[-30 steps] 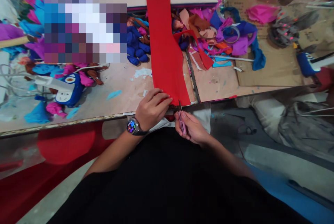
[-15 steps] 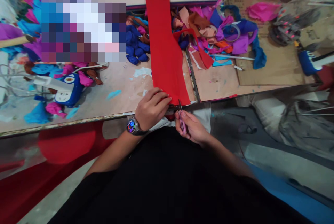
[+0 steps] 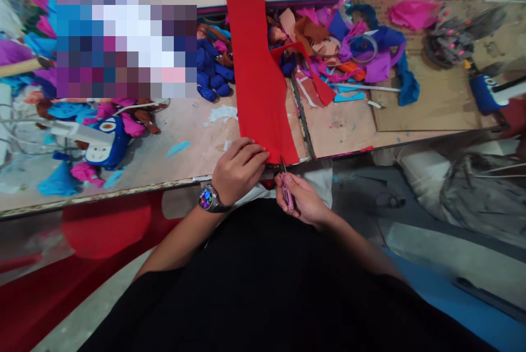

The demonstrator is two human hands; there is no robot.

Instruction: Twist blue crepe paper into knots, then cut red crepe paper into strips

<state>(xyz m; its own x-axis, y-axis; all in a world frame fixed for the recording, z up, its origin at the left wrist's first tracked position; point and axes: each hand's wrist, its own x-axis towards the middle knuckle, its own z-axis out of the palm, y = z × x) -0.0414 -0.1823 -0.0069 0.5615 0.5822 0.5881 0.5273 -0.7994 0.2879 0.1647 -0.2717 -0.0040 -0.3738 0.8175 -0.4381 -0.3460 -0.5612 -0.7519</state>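
Observation:
A long red strip of paper or cloth [image 3: 263, 94] runs from the back of the table to the front edge, where its near end lies. My left hand [image 3: 241, 168] lies over the strip's near left corner, its fingers bent and closed on the edge; the thumb is hidden. In my right hand [image 3: 304, 198] is a pair of pink-handled scissors [image 3: 289, 197], pointing away from me. Their dark tips touch or nearly touch the strip's near edge, just right of my left fingers. Whether the blades are apart I cannot tell.
Right of the strip lie coloured scraps [image 3: 316, 34] and a tape roll [image 3: 365, 48]. Dark blue bundles [image 3: 213, 70] sit to its left. A blue-and-white power socket [image 3: 106, 144] with cables stands farther left. Cardboard [image 3: 427, 108] covers part of the right side.
The view has shifted very slightly, moving the table's contents a little left. Both hands, the scissors and the red strip hold almost the same positions.

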